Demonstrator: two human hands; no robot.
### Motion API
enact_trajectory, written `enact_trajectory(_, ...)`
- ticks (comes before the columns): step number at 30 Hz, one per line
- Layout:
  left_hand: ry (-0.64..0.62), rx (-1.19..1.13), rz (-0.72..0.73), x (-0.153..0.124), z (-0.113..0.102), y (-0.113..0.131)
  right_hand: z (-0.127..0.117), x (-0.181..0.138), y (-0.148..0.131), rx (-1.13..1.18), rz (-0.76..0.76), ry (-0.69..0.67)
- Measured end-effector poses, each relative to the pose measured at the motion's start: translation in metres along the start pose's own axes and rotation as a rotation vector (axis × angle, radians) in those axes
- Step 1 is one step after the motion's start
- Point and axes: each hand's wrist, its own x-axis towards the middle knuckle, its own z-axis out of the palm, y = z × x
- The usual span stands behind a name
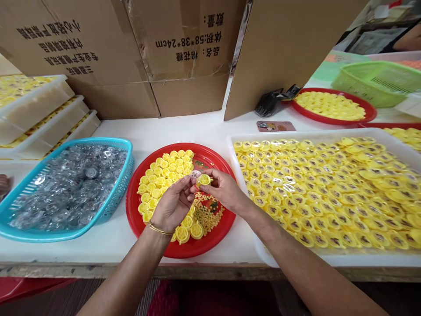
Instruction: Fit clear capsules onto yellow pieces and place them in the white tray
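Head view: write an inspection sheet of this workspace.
Surface: white tabletop, worn front edge.
Job's things: yellow cup and clear piece in hand; red tray of yellow cups; blue basket of clear pieces; white bin of yellow pieces.
Clutter: yellow bits on the red tray; black object, pink card beyond white bin.
Hands: left hand holds the clear piece, right hand the yellow cup.
Cables: nothing seen.
Surroundings: cardboard panels, stacked bins, another person's arm.

Brown cardboard panels (115,98) stand upright on a white tabletop (197,127) above dark flooring (66,300).
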Motion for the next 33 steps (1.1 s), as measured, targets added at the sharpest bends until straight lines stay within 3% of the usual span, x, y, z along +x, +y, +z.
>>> enact_trajectory(16,-0.001,-0.126,-0.032,0.002,-0.006,-0.008,0.001,0.000,-0.002,0.041,-0.028,0.030)
enact_trajectory(26,0.060,-0.142,-0.044,0.001,0.012,-0.018,0.000,0.001,-0.004,0.006,-0.011,0.131)
enact_trajectory(33,0.131,-0.024,0.053,0.008,0.018,-0.030,-0.001,0.001,-0.003,-0.050,-0.044,0.224)
